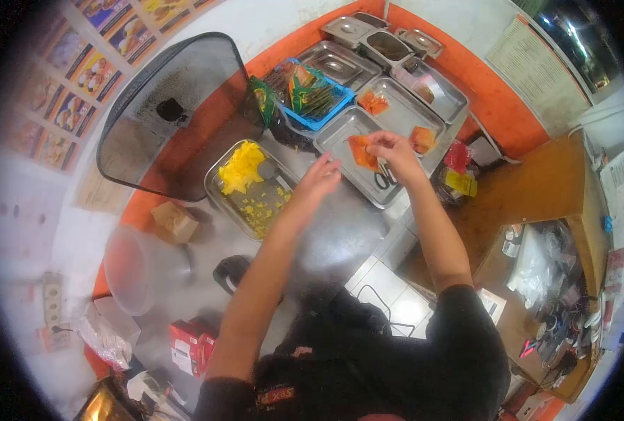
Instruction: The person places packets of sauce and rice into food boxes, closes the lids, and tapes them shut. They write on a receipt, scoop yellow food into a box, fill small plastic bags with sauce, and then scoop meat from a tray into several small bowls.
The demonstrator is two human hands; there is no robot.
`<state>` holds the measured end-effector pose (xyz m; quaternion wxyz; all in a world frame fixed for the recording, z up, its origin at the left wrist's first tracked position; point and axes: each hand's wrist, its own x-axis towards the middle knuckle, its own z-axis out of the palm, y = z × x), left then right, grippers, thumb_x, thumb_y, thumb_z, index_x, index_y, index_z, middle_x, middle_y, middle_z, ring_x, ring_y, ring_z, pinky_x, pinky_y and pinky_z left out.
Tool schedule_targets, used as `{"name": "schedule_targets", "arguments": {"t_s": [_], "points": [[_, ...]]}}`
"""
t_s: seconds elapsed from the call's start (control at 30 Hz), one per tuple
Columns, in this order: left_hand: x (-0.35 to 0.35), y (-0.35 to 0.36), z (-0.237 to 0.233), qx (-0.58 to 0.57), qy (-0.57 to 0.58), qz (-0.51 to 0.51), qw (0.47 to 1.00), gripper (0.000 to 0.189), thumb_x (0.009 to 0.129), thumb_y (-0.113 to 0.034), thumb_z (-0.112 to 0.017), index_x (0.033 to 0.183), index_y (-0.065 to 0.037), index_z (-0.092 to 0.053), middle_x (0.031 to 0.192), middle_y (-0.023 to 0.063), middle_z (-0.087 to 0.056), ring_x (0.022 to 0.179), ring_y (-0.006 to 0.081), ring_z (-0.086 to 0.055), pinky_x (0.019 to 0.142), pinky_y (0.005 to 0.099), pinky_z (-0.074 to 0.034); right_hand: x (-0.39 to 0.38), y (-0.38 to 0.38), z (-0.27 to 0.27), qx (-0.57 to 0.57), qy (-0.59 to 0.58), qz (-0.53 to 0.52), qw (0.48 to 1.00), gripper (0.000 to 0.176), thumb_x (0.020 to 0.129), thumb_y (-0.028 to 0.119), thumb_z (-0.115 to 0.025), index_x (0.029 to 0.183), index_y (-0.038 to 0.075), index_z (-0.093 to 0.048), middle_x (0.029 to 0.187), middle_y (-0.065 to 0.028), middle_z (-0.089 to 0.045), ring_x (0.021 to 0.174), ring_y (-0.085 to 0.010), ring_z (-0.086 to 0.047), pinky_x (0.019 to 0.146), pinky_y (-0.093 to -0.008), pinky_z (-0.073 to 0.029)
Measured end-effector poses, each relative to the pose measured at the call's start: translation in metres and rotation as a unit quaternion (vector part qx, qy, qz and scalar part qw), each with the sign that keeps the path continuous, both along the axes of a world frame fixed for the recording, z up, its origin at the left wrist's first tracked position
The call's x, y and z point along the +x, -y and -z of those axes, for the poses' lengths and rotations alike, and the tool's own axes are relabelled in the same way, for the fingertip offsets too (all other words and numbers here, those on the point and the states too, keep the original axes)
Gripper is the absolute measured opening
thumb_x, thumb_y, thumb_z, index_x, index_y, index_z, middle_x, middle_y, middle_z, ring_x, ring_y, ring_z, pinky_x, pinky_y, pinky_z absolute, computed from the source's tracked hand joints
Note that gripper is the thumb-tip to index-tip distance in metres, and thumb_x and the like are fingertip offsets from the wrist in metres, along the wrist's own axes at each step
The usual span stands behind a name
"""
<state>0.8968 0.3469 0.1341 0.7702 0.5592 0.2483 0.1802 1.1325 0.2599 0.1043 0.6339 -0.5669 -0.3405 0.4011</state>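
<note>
On a steel counter (340, 238), one tray (211, 184) is filled with yellow pieces (242, 168); one orange slice (361, 151) is pinched by the right hand (394, 151), the left hand (319, 179) spread.

Dim, hazy fisheye view, black vignette at bent edges, soft blur, glare on steel counter (340, 238).

Steel counter (340, 242) with trays (340, 138), plastic tub (133, 270)

wall: orange band (508, 105), photo posters (80, 77) left | bench (340, 238): steel | floor (389, 281): pale tiles | right: wooden desk (536, 182) | light: bright glare (571, 35) top right
</note>
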Motion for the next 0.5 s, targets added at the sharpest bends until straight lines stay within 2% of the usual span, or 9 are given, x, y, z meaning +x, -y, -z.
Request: {"name": "schedule_targets", "arguments": {"t_s": [0.03,0.07,0.1,0.17,0.23,0.3,0.33,0.4,0.5], "points": [[0.018,-0.009,0.010,0.001,0.000,0.005,1.000,0.046,0.094,-0.022,-0.056,0.136,-0.007,-0.046,0.136,0.0078,-0.051,0.121,0.0209,-0.050,0.102,0.0394,-0.040,-0.007,0.008,-0.006,0.001,0.000,0.005,1.000,0.023,0.081,0.004,-0.068,0.104,-0.002,-0.064,0.093,-0.0056,-0.066,0.082,-0.0114,-0.063,0.075,-0.0253,-0.050],[0.035,-0.017,0.018,-0.143,0.058,0.058,0.986,0.046,0.096,-0.024,-0.054,0.137,-0.007,-0.044,0.135,0.0077,-0.051,0.121,0.0208,-0.050,0.101,0.0408,-0.040,-0.014,0.015,-0.015,-0.006,-0.019,0.001,1.000,0.024,0.081,0.004,-0.068,0.105,-0.001,-0.064,0.092,-0.0049,-0.066,0.083,-0.0109,-0.063,0.075,-0.0247,-0.049],[0.048,-0.018,0.018,-0.284,0.113,0.111,0.946,0.046,0.098,-0.027,-0.051,0.138,-0.008,-0.041,0.134,0.0075,-0.052,0.121,0.0208,-0.051,0.101,0.0422,-0.041,-0.018,0.021,-0.020,-0.012,-0.037,-0.002,0.999,0.025,0.081,0.003,-0.068,0.105,-0.001,-0.064,0.092,-0.0042,-0.066,0.084,-0.0105,-0.062,0.076,-0.0240,-0.048],[0.058,-0.013,0.022,-0.272,0.125,0.135,0.945,0.041,0.098,-0.025,-0.052,0.135,-0.009,-0.043,0.132,0.0070,-0.053,0.119,0.0209,-0.051,0.099,0.0424,-0.042,-0.020,0.032,-0.023,0.002,-0.043,0.009,0.999,0.027,0.081,0.003,-0.067,0.107,-0.001,-0.063,0.092,-0.0042,-0.066,0.081,-0.0102,-0.062,0.073,-0.0239,-0.048],[0.061,-0.007,0.025,-0.262,0.134,0.156,0.943,0.037,0.098,-0.023,-0.052,0.132,-0.010,-0.045,0.129,0.0065,-0.054,0.118,0.0211,-0.052,0.098,0.0427,-0.043,-0.022,0.044,-0.036,-0.018,-0.065,-0.053,0.996,0.030,0.079,0.002,-0.066,0.109,0.000,-0.062,0.089,-0.0038,-0.066,0.078,-0.0092,-0.062,0.071,-0.0226,-0.048],[0.061,-0.004,0.027,-0.245,0.124,0.133,0.952,0.024,0.096,-0.016,-0.055,0.119,-0.012,-0.051,0.115,0.0032,-0.057,0.107,0.0161,-0.055,0.093,0.0391,-0.045,-0.019,0.046,-0.028,-0.041,-0.038,-0.061,0.997,0.033,0.078,0.001,-0.064,0.111,0.001,-0.061,0.085,-0.0034,-0.066,0.074,-0.0082,-0.061,0.068,-0.0217,-0.048],[0.059,-0.004,0.026,-0.245,0.121,0.134,0.953,0.024,0.096,-0.016,-0.055,0.119,-0.012,-0.051,0.115,0.0032,-0.057,0.107,0.0161,-0.055,0.093,0.0391,-0.045,-0.019,0.046,-0.025,-0.028,-0.058,-0.072,0.995,0.037,0.079,0.000,-0.065,0.115,0.001,-0.058,0.087,-0.0036,-0.065,0.074,-0.0074,-0.060,0.065,-0.0222,-0.046],[0.054,-0.008,0.025,-0.202,0.062,0.111,0.971,0.016,0.094,-0.012,-0.059,0.108,-0.012,-0.053,0.108,0.0011,-0.058,0.104,0.0151,-0.056,0.089,0.0371,-0.047,-0.018,0.047,-0.019,-0.013,-0.081,-0.086,0.993,0.040,0.079,-0.001,-0.065,0.119,0.001,-0.056,0.089,-0.0038,-0.064,0.073,-0.0066,-0.059,0.062,-0.0226,-0.045],[0.046,-0.015,0.023,-0.176,0.072,0.112,0.975,0.014,0.093,-0.011,-0.060,0.105,-0.012,-0.053,0.108,0.0016,-0.057,0.100,0.0148,-0.056,0.086,0.0344,-0.047,-0.014,0.047,-0.012,-0.075,-0.102,-0.136,0.983,0.040,0.079,-0.001,-0.065,0.117,0.001,-0.056,0.096,-0.0035,-0.063,0.076,-0.0078,-0.059,0.063,-0.0242,-0.046]]}}
